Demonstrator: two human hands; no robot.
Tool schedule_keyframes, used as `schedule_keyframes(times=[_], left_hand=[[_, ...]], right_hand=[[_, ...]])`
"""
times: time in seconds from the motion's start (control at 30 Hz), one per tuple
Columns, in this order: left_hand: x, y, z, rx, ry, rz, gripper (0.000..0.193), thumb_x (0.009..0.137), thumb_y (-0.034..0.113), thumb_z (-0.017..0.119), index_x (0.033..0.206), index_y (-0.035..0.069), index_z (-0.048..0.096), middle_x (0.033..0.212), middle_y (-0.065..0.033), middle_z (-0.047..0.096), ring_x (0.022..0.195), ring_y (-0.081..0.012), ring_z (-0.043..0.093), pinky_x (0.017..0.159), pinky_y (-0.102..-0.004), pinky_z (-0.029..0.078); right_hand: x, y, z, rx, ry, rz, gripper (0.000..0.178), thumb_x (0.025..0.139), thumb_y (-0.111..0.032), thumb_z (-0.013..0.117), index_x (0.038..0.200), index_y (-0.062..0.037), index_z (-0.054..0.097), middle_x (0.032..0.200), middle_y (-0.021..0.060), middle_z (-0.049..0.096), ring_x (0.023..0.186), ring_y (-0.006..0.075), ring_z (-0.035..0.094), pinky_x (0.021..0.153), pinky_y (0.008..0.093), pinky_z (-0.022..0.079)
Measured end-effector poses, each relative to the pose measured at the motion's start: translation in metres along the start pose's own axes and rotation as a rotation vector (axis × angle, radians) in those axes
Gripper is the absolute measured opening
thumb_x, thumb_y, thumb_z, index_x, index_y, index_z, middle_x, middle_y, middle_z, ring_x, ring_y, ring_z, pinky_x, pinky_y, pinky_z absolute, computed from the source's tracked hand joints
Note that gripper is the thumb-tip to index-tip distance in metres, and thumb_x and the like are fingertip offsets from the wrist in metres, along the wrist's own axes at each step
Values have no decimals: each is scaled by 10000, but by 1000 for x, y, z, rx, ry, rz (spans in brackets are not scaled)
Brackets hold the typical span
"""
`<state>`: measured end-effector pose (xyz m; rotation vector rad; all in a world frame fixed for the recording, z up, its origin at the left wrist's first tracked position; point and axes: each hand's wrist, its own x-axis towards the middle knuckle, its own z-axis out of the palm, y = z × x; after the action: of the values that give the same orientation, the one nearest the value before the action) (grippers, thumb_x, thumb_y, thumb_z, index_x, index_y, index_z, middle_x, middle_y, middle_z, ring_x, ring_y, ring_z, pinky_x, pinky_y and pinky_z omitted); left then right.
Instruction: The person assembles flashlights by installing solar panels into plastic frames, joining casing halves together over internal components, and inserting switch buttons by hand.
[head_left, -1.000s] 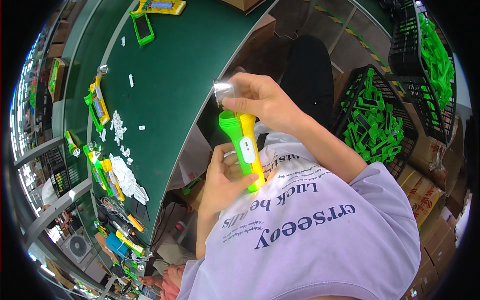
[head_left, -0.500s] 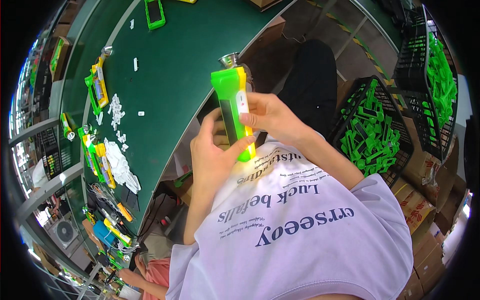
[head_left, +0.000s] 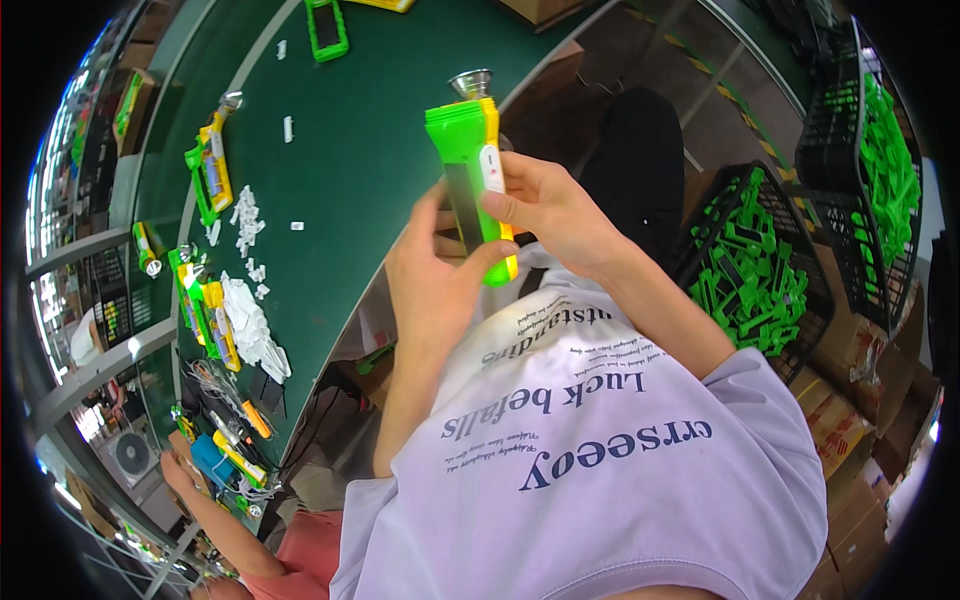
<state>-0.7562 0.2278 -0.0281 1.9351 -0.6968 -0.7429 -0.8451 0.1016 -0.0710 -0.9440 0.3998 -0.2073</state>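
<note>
Both my hands hold one flashlight, its body green on one side and yellow on the other point(head_left: 458, 135). A silver cone-shaped reflector point(head_left: 471, 84) sticks out of its wide far end, tilted and not seated flush. My left hand point(head_left: 435, 270) wraps the lower body, with the thumb across the green face near the tail. From the right, my right hand point(head_left: 555, 205) pinches the yellow side, its thumb by the white switch strip point(head_left: 491, 168). Some fingers of both hands are hidden behind the body.
On the green bench point(head_left: 350, 130) lie white plastic parts point(head_left: 250, 330), partly assembled flashlights point(head_left: 213, 175) and a green shell point(head_left: 326, 30). Black crates of green parts point(head_left: 750, 270) point(head_left: 888, 170) stand at right. A co-worker's arm point(head_left: 225, 520) reaches toward tools at lower left.
The flashlight and both my hands have moved slightly away from my body. At lower left, the co-worker's arm has swung farther toward the bench. The whole view has shifted a little.
</note>
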Motion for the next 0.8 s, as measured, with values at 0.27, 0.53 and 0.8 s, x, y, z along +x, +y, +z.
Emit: schedule_keyframes(times=[0.27, 0.53, 0.8], left_hand=[[-1, -10, -19, -352, -107, -61, 621, 759, -24, 775, 1308, -71, 487, 1009, -136, 663, 770, -121, 661, 718, -248, 548], [-4, -5, -14, -170, -28, -51, 638, 746, 13, 801, 1304, -58, 499, 1001, -140, 665, 773, -134, 665, 701, -250, 538], [0, -2, -6, 79, 29, -5, 665, 709, 117, 861, 1281, -10, 546, 908, -111, 687, 715, -112, 656, 639, -249, 522]], right_hand=[[0, -12, 7, -21, 17, 76, 416, 904, -170, 704, 1233, 38, 558, 998, 82, 661, 907, 137, 622, 835, 301, 529], [2, -3, 10, -101, 50, -27, 460, 869, -169, 743, 1241, 26, 555, 1001, 79, 648, 887, 132, 618, 802, 293, 540], [4, -4, 10, -143, 65, -14, 396, 886, -152, 725, 1206, 19, 567, 947, 54, 638, 838, 105, 590, 740, 277, 517]])
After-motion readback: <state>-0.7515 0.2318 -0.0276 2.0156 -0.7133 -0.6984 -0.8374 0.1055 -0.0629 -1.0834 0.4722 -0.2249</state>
